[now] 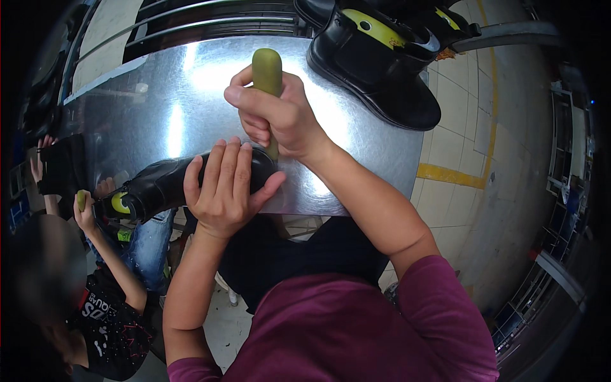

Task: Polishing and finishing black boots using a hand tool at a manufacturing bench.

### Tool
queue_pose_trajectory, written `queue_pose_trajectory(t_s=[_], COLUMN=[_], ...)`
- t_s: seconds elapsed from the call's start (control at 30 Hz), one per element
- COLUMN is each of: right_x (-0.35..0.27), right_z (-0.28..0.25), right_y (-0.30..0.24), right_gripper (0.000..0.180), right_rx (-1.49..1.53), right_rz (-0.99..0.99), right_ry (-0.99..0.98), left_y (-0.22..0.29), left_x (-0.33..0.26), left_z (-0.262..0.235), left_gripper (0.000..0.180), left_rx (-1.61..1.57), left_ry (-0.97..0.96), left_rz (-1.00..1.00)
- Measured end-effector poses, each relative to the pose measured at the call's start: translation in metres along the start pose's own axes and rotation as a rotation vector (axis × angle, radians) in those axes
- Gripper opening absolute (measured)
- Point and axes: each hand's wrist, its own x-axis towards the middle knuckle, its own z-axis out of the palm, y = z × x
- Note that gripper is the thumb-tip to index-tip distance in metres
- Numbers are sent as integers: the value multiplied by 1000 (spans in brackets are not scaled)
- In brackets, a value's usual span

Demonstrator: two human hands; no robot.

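A black ankle boot (159, 184) lies across the near left part of the metal table, its toe toward the middle and its heel pull tab yellow-green. My left hand (223, 188) rests over the front of it, fingers stretched across the upper and thumb round the toe, holding it. Above the toe, my right hand (280, 118) is closed round an olive-green, round-ended bar (267, 67) held upright. The lower end of this bar reaches down beside the boot's toe; whether they touch, I cannot tell.
More black boots (375, 70) stand at the table's far right. The shiny metal table (140, 114) has metal rails (216, 19) behind it. At the left, a co-worker (108, 318) holds a black boot (60, 165) and a small olive-green piece (81, 200).
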Motion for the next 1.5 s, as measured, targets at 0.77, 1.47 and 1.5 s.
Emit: queue_pose_trajectory(t_s=[0.77,1.47,1.5], right_x=[65,16,17], right_z=[21,-49,-52], right_y=[52,8,7], right_gripper=[24,23,23], right_rx=[-155,-228,-218], right_rz=[-137,-186,-185], right_ry=[274,103,99], left_y=[-17,31,34], left_x=[-21,-92,-99], left_z=[-7,-104,-121], left_gripper=[26,49,51], left_rx=[-317,-915,-843], left_ry=[387,492,455], left_rz=[-72,-1018,-1116])
